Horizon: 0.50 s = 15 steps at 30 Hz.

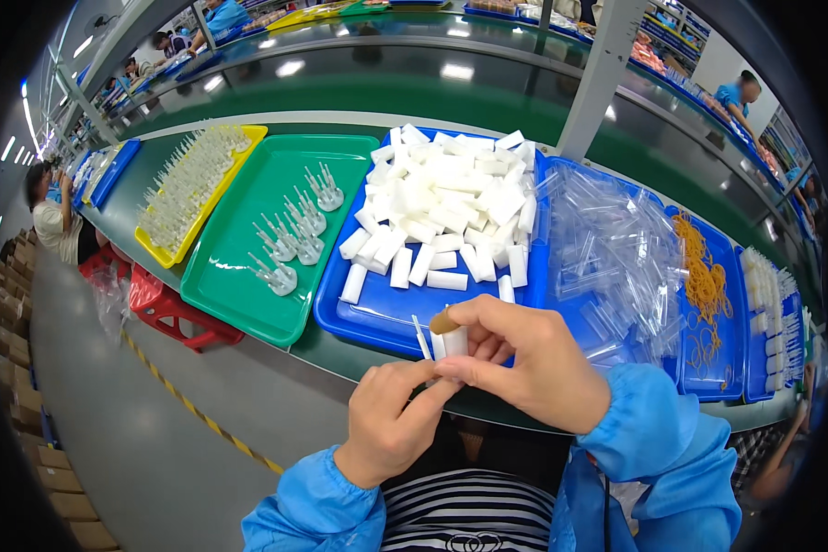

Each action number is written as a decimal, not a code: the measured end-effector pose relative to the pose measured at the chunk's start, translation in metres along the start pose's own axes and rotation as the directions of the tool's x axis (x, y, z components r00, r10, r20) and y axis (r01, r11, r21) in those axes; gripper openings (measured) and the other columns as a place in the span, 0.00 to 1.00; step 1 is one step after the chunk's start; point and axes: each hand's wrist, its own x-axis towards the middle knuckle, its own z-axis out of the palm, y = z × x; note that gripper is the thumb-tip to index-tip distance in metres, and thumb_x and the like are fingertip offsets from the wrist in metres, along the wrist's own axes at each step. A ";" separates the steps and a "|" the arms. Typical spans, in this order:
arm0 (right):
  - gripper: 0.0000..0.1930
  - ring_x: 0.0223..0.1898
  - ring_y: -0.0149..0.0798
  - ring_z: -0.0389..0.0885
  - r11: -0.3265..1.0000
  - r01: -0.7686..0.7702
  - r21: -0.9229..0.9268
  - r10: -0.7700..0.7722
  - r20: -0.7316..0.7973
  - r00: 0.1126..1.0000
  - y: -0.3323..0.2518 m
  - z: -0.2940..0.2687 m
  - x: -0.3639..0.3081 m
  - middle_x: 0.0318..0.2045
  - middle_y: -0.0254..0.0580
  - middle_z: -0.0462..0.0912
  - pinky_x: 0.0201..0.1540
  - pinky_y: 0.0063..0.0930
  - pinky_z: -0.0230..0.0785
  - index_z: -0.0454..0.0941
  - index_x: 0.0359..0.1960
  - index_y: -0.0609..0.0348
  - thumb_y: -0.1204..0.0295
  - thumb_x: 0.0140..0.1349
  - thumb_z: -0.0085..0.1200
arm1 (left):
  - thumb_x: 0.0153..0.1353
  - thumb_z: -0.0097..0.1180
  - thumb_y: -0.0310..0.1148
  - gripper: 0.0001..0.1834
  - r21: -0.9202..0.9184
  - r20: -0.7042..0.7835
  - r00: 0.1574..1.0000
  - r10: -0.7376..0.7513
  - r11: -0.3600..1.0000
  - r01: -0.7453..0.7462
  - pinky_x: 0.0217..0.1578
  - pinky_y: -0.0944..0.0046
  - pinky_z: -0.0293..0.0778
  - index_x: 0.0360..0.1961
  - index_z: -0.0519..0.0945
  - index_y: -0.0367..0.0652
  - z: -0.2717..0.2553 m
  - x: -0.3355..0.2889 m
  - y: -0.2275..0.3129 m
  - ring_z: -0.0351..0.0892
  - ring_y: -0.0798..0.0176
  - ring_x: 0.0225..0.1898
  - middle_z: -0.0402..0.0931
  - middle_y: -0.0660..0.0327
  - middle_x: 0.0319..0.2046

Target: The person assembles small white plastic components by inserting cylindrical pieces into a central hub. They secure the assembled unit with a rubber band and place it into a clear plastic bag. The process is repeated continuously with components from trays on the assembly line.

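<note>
Close together in front of my body, both hands work at a small white tube (451, 344) with a tan upper end. My right hand (543, 363) grips it between forefinger and thumb. My left hand (388, 414) is closed in a pinch at its lower end, where a thin white stick (421, 337) rises beside the tube. The fingers hide the lower ends of both. Just beyond, a blue tray (377, 317) holds a heap of short white foam cylinders (451, 193).
Leftward are a green tray (235, 221) with several clear pronged pieces (308, 216), and a yellow tray (170, 260) full of similar ones. Rightward lie clear plastic tubes (616, 248), orange rubber bands (699, 267) and a tray of white parts (768, 322). A grey post (603, 74) rises behind.
</note>
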 end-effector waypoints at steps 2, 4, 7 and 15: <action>0.15 0.31 0.24 0.79 0.977 -0.124 0.171 0.118 0.045 0.992 -0.002 -0.007 -0.002 0.30 0.36 0.81 0.33 0.21 0.74 0.79 0.49 0.62 0.75 0.61 0.63 | 0.43 0.69 0.18 0.18 -0.011 -0.007 1.000 0.006 1.000 -0.006 0.31 0.59 0.73 0.38 0.84 0.43 0.003 -0.002 -0.001 0.79 0.56 0.34 0.80 0.60 0.37; 0.14 0.32 0.23 0.79 0.956 -0.190 0.225 0.178 0.075 0.981 -0.001 -0.012 -0.005 0.30 0.33 0.80 0.35 0.19 0.74 0.80 0.48 0.63 0.76 0.61 0.62 | 0.42 0.68 0.18 0.18 -0.024 -0.005 1.000 0.019 1.000 -0.019 0.31 0.60 0.72 0.38 0.84 0.43 0.003 -0.004 -0.003 0.79 0.56 0.34 0.80 0.60 0.37; 0.13 0.30 0.24 0.79 0.972 -0.178 0.155 0.173 0.043 0.984 0.005 -0.013 -0.011 0.28 0.34 0.80 0.33 0.20 0.73 0.79 0.47 0.63 0.77 0.60 0.60 | 0.47 0.62 0.23 0.19 -0.039 0.053 0.992 0.112 0.993 -0.110 0.32 0.64 0.70 0.44 0.85 0.46 0.006 -0.007 -0.002 0.80 0.60 0.36 0.80 0.63 0.42; 0.09 0.28 0.33 0.81 0.998 0.009 0.057 0.006 -0.264 0.965 0.027 -0.023 -0.009 0.26 0.43 0.82 0.33 0.29 0.72 0.81 0.41 0.62 0.76 0.59 0.59 | 0.42 0.65 0.24 0.21 -0.017 0.151 0.971 0.185 0.983 -0.184 0.31 0.65 0.71 0.41 0.88 0.49 -0.005 -0.002 0.013 0.78 0.61 0.35 0.80 0.64 0.39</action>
